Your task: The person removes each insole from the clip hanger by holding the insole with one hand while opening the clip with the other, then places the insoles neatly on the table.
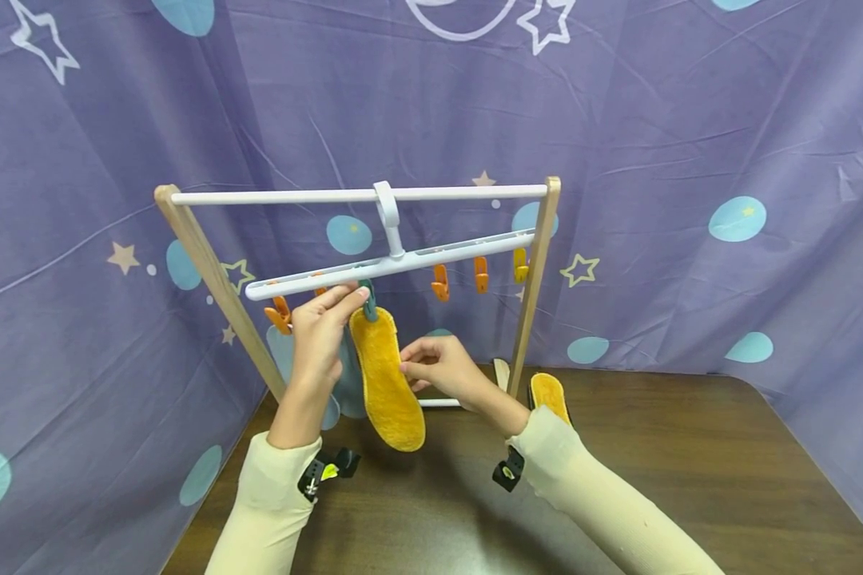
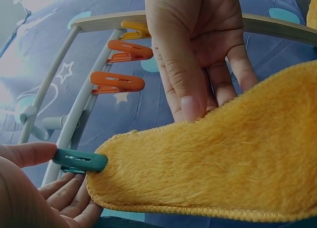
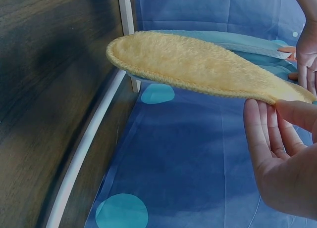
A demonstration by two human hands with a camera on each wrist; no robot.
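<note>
A fuzzy yellow insole hangs below the white hanger, its narrow end at a green clothespin. My left hand pinches that clothespin between thumb and fingers. In the left wrist view the green clothespin overlaps the insole's end. With thumb and fingertips, my right hand pinches the insole's side edge. In the right wrist view, the insole stretches away from the right hand. Behind it hangs a pale blue flat piece, partly hidden.
The hanger hooks over the white rail of a wooden-sided rack. Orange clothespins and a yellow clothespin hang along it. Another yellow insole lies on the brown table, partly behind the right sleeve. A purple curtain surrounds the table.
</note>
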